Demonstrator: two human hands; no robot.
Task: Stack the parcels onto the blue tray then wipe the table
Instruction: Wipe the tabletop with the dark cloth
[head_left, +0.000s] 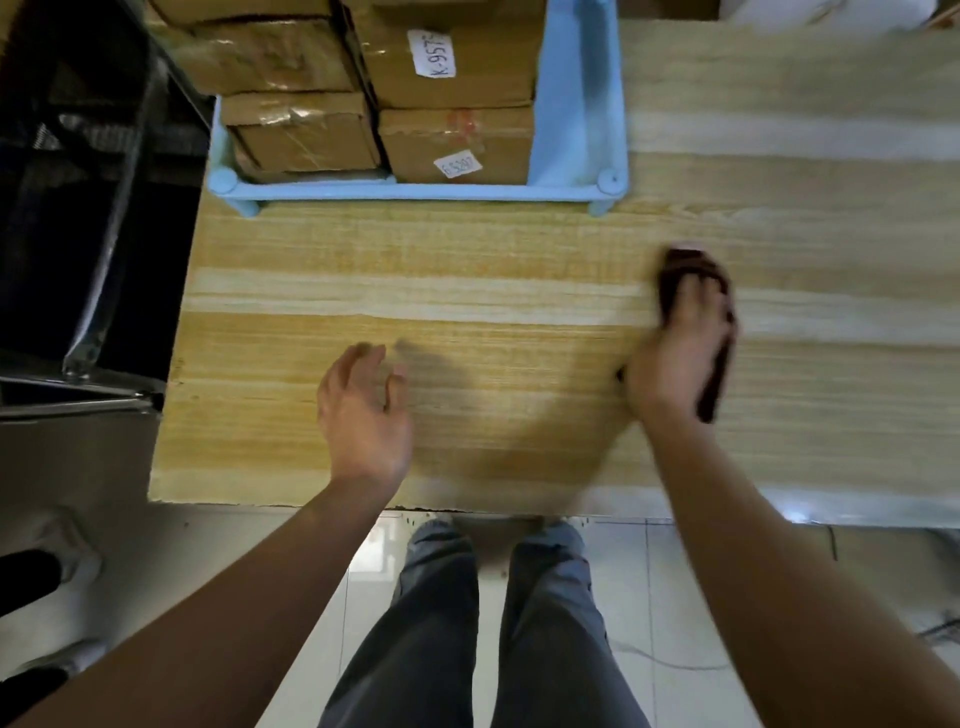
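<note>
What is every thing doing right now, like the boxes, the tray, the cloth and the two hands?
parcels: taped shut, stacked in the blue tray.
blue tray: standing on the table, with a bare strip along its right side.
dark cloth: lying on the table under the right hand.
right hand: pressing on the dark cloth, blurred.
left hand: open, holding nothing, above the table.

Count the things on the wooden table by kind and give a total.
Brown cardboard parcels: 4 plainly seen, all in the tray; the picture's top edge may cut off more
Light blue plastic tray: 1
Dark brown wiping cloth, under the right hand: 1
Total: 6
</note>
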